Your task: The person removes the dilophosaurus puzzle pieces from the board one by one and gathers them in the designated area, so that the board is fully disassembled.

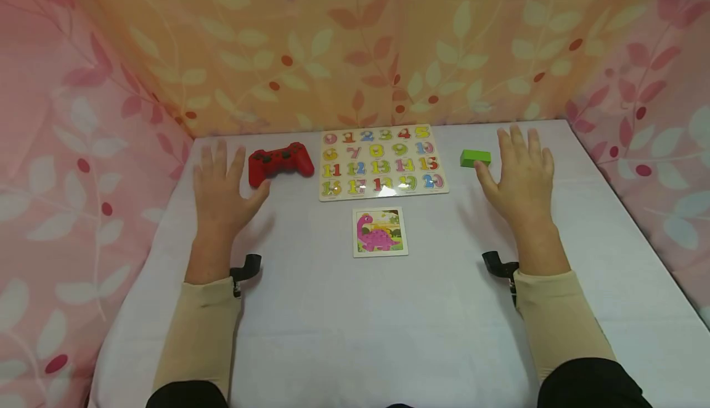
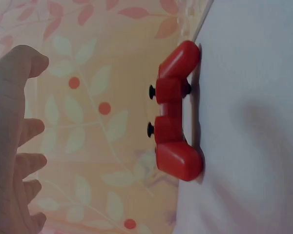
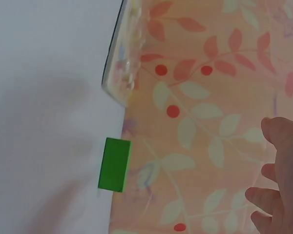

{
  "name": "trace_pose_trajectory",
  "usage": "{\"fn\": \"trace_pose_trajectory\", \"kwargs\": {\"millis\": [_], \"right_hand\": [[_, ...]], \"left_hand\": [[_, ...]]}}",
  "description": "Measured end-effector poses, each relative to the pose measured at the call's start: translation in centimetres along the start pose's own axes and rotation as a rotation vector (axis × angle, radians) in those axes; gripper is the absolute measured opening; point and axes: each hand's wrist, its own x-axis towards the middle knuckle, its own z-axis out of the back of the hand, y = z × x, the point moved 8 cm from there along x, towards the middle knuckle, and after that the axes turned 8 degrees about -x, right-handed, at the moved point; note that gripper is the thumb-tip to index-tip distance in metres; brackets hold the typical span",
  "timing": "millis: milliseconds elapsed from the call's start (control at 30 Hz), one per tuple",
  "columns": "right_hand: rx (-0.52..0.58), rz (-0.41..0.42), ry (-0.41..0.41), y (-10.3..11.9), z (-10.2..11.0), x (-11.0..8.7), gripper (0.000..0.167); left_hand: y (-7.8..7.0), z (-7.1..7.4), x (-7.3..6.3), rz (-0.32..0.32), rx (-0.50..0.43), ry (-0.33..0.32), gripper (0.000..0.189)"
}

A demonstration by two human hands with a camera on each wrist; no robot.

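My left hand [image 1: 220, 197] hovers over the left side of the table with its fingers spread and holds nothing. Nearest to it lies a red game controller [image 1: 281, 161], which in the left wrist view shows two black thumbsticks. On the right, my right hand [image 1: 522, 189] is also held above the table, fingers straight and apart. Just left of its thumb is a green block [image 1: 474, 158]; the right wrist view shows the same block [image 3: 114, 165] apart from the fingers. Between the hands lie a number puzzle board [image 1: 383, 161] and a small dinosaur picture puzzle [image 1: 380, 232].
A white cloth covers the table [image 1: 366, 328]. Behind it hangs a leaf-patterned curtain [image 1: 310, 44], with pink patterned cloth at both sides. Black camera mounts [image 1: 246, 267] sit at both wrists.
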Motion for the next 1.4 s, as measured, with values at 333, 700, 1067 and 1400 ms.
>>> {"fn": "trace_pose_trajectory", "kwargs": {"millis": [333, 700, 1067, 1400], "right_hand": [[0.027, 0.070, -0.084, 2.5, 2.4, -0.2, 0.076], [0.103, 0.195, -0.236, 5.2, 4.9, -1.0, 0.077], [0.135, 0.309, -0.279, 7.9, 6.2, -1.6, 0.076], [0.190, 0.369, -0.225, 9.7, 5.8, -2.8, 0.069]], "left_hand": [[-4.2, 2.2, -0.3, -0.282, -0.165, -0.236, 0.068], [-7.3, 3.5, -0.8, -0.397, -0.218, -0.229, 0.065], [-9.8, 2.9, -0.9, -0.571, -0.280, -0.185, 0.062], [-12.8, -0.4, -2.3, -0.574, -0.352, 0.031, 0.070]]}}
